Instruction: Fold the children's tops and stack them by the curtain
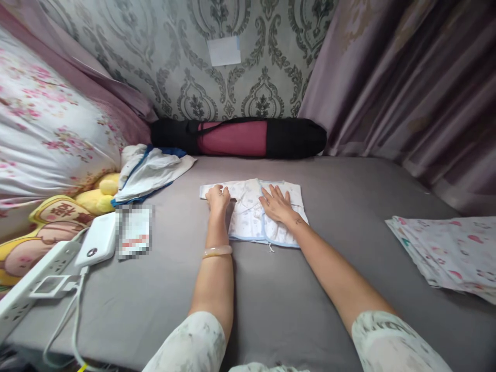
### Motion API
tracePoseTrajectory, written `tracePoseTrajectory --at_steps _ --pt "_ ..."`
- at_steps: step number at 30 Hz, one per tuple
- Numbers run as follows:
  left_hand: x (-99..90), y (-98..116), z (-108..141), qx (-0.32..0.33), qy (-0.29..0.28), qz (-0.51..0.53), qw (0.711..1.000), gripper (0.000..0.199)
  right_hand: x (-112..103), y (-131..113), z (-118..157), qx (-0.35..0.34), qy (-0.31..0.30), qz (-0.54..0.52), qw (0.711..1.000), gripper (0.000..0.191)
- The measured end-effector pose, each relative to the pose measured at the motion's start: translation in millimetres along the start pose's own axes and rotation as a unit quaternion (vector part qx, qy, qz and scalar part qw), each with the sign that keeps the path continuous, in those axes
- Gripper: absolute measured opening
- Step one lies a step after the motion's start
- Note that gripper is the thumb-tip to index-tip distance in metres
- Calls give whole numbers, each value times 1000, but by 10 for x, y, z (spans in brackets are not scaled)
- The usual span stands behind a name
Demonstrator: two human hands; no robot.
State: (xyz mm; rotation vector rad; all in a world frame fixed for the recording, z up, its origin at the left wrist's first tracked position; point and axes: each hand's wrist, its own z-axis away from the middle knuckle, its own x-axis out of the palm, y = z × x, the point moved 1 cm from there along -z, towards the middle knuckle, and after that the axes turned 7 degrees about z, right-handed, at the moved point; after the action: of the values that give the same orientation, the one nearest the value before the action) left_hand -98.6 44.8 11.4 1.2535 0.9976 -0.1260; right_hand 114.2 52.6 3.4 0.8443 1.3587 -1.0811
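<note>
Beyond the left grip (218, 199) and right grip (276, 204) rises a wall (264, 90), pale grey with dark, leafy medallions. A white sheet (225, 51) shows against it, higher than both grips. 2 mauve curtains flank it: the left curtain (129, 111) well left of the left grip, the right curtain (387, 88) well right of the right grip, in deep folds with tan motifs. A grey surface (170, 289) spreads around both grips. Light is soft, dimmer along the right curtain's outer folds.

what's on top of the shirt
The right hand lies spread on the shirt; the left hand is at its left end as pictured. What's directly beneath the hands is covered.
</note>
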Motion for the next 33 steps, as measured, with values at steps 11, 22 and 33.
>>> tracePoseTrajectory --at_steps 11,22,33 --pt "-191 -94 -36 -155 174 -16 972 44 -13 -30 -30 2 4 26 1000 60" --pt "-116 -138 -101 -144 185 -31 972 35 -331 -58 -152 0 -33 33 999 51" --pt "-134 -124 -142 -147 155 0 977 29 -199 -558 -516 -149 57 20 987 40"
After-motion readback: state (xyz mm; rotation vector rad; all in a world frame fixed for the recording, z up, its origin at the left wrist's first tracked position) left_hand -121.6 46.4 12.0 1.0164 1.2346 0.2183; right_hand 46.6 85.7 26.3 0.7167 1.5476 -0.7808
